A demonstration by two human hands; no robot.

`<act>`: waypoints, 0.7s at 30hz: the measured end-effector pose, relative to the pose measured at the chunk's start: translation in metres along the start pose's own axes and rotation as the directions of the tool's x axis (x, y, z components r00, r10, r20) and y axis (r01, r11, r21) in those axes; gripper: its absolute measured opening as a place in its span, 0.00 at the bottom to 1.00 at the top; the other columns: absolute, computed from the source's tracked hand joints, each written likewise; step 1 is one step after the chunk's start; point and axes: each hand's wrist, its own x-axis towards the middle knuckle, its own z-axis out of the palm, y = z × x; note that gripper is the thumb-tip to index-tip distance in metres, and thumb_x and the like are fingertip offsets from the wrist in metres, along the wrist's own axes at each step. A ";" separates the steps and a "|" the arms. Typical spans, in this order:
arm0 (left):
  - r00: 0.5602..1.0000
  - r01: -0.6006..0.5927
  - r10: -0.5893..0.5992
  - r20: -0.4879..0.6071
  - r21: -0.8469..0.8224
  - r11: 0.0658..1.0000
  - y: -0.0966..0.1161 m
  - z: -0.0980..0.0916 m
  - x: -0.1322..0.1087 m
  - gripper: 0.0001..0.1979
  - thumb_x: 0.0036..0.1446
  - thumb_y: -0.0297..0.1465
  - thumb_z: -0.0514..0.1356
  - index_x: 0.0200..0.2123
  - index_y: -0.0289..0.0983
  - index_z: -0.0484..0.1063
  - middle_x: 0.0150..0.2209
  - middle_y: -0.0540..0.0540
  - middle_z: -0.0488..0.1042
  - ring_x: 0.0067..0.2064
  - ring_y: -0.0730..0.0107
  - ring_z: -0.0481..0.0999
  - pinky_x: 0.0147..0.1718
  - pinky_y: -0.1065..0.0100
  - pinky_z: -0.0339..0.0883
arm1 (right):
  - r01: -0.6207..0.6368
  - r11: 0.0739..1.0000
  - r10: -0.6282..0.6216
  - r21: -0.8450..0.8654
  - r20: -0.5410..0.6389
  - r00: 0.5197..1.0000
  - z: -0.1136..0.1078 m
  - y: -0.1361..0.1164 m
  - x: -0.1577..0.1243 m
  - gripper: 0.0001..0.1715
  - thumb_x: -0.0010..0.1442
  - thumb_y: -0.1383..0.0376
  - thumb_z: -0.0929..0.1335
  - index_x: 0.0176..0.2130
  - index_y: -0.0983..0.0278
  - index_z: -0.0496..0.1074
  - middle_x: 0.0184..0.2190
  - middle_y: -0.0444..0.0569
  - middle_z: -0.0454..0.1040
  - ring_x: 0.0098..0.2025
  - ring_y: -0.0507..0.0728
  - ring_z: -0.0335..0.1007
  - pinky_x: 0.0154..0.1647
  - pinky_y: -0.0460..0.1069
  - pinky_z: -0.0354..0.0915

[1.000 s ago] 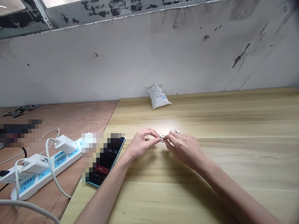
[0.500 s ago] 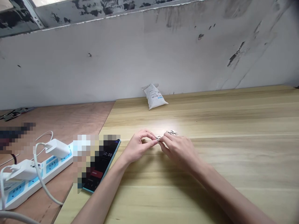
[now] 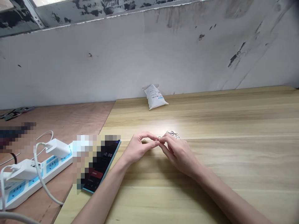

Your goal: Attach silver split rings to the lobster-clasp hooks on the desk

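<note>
Left hand [image 3: 140, 149] and right hand [image 3: 179, 155] sit low over the counter [image 3: 210, 161], fingers [image 3: 155, 143] pressed together at the tips, held close as tiny pieces need; anything between them is too small to tell. One small metal ring [image 3: 159, 137] lies just beyond, one cluster of silver clasps [image 3: 173, 134] beside the right hand. Left: one phone [image 3: 106, 165], one power strip [image 3: 50, 166]. Farther: one white bag [image 3: 154, 97].
</note>
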 end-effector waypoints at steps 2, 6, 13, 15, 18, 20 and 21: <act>0.999 -0.033 0.033 -0.006 -0.019 0.999 0.001 0.000 0.000 0.09 0.54 0.36 0.66 0.33 0.37 0.78 0.37 0.45 0.78 0.42 0.65 0.76 0.40 0.68 0.69 | -0.026 0.995 0.025 0.093 0.014 1.000 -0.002 0.000 0.001 0.09 0.69 0.65 0.59 0.39 0.64 0.66 0.33 0.46 0.69 0.25 0.49 0.57 0.26 0.46 0.51; 0.998 -0.057 0.057 -0.040 0.010 0.998 0.002 -0.002 0.000 0.08 0.53 0.36 0.66 0.32 0.37 0.78 0.35 0.45 0.78 0.39 0.66 0.76 0.33 0.70 0.68 | -0.179 0.926 0.147 0.332 0.120 0.982 -0.010 0.000 0.003 0.09 0.68 0.62 0.59 0.37 0.63 0.65 0.29 0.44 0.65 0.25 0.50 0.56 0.28 0.46 0.54; 0.991 -0.111 0.112 -0.067 0.024 0.994 0.002 -0.003 0.000 0.07 0.55 0.36 0.65 0.32 0.38 0.77 0.37 0.46 0.75 0.40 0.67 0.74 0.36 0.69 0.67 | -0.392 0.660 0.277 0.642 0.277 0.920 -0.023 0.001 0.011 0.16 0.65 0.54 0.63 0.34 0.63 0.67 0.28 0.44 0.64 0.27 0.50 0.55 0.27 0.46 0.54; 0.986 -0.130 0.129 -0.108 -0.001 0.992 0.001 -0.003 0.001 0.07 0.55 0.35 0.65 0.31 0.38 0.77 0.38 0.46 0.74 0.42 0.67 0.74 0.42 0.67 0.66 | -0.406 0.614 0.295 0.677 0.280 0.914 -0.024 0.001 0.013 0.17 0.63 0.53 0.65 0.33 0.64 0.69 0.27 0.44 0.64 0.27 0.49 0.55 0.27 0.46 0.54; 0.983 -0.107 0.107 -0.147 0.012 0.994 0.000 -0.006 0.003 0.08 0.55 0.36 0.64 0.31 0.37 0.77 0.41 0.44 0.73 0.44 0.64 0.74 0.45 0.63 0.67 | -0.423 0.607 0.319 0.672 0.281 0.905 -0.024 0.002 0.014 0.18 0.61 0.52 0.67 0.33 0.65 0.71 0.28 0.45 0.66 0.27 0.50 0.56 0.27 0.46 0.55; 0.977 -0.127 0.153 -0.146 0.169 0.977 0.001 -0.007 0.002 0.08 0.56 0.36 0.63 0.31 0.38 0.77 0.43 0.43 0.73 0.46 0.61 0.73 0.48 0.58 0.66 | -0.429 0.638 0.326 0.639 0.281 0.903 -0.024 0.004 0.014 0.19 0.61 0.52 0.66 0.33 0.65 0.71 0.28 0.45 0.66 0.28 0.50 0.56 0.28 0.46 0.55; 0.969 -0.162 0.209 -0.134 0.297 0.941 0.001 -0.008 0.002 0.07 0.57 0.35 0.63 0.31 0.38 0.76 0.43 0.44 0.74 0.47 0.60 0.73 0.51 0.55 0.64 | -0.432 0.661 0.329 0.614 0.280 0.902 -0.024 0.005 0.014 0.19 0.62 0.52 0.66 0.33 0.65 0.72 0.27 0.45 0.66 0.28 0.50 0.56 0.29 0.47 0.56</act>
